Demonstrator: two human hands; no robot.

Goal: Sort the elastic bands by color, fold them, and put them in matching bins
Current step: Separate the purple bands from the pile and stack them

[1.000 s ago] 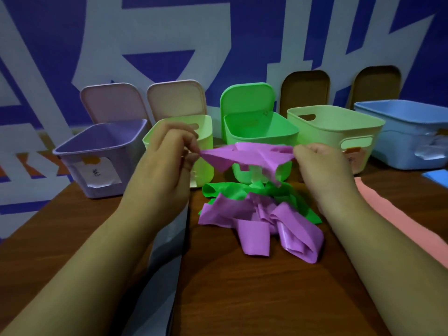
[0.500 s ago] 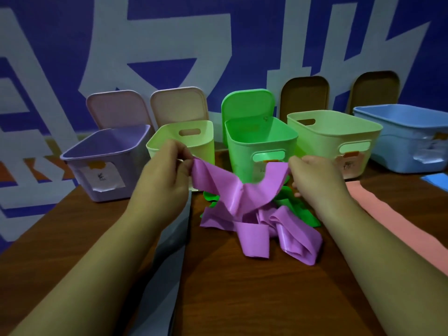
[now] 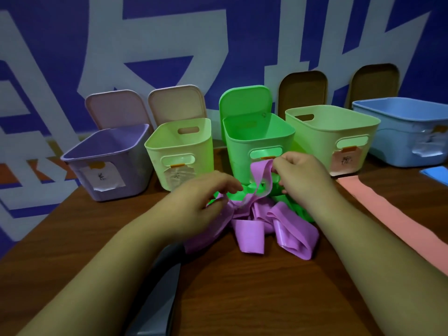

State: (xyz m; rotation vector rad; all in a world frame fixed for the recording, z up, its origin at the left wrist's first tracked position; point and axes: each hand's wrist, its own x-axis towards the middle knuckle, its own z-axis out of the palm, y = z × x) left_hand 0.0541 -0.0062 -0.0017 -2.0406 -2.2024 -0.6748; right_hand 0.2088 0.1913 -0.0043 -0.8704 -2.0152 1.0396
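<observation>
A person's right hand (image 3: 303,175) pinches the top end of a purple band (image 3: 258,175) between thumb and curled fingers, just in front of the bright green bin (image 3: 257,139). The left hand (image 3: 201,204), its fingers bent downward, grips the same strip lower down, where it meets the pile of purple bands (image 3: 298,238) at the middle of the wooden table (image 3: 242,299). The strip hangs slack from the right hand, at 1 o'clock of the pile, to the left hand at 10 o'clock, and a length of it trails out beneath the left palm. Green bands (image 3: 299,213) lie under the pile and show along its far edge. Five open bins stand in a row on the table's far side: a purple bin (image 3: 135,170) at 10 o'clock, a small pale green bin (image 3: 157,154) at 11, the bright green bin at 12, a larger pale green bin (image 3: 315,141) at 1 and a blue bin (image 3: 392,134) at 2. Lids (image 3: 177,103) lean upright behind them against a blue-and-white wall (image 3: 218,32). A pink band (image 3: 392,219) lies flat at 3 o'clock, with a blue band (image 3: 436,173) beyond it at the right edge. A grey band (image 3: 160,292) lies beneath the left forearm at 7 o'clock.
</observation>
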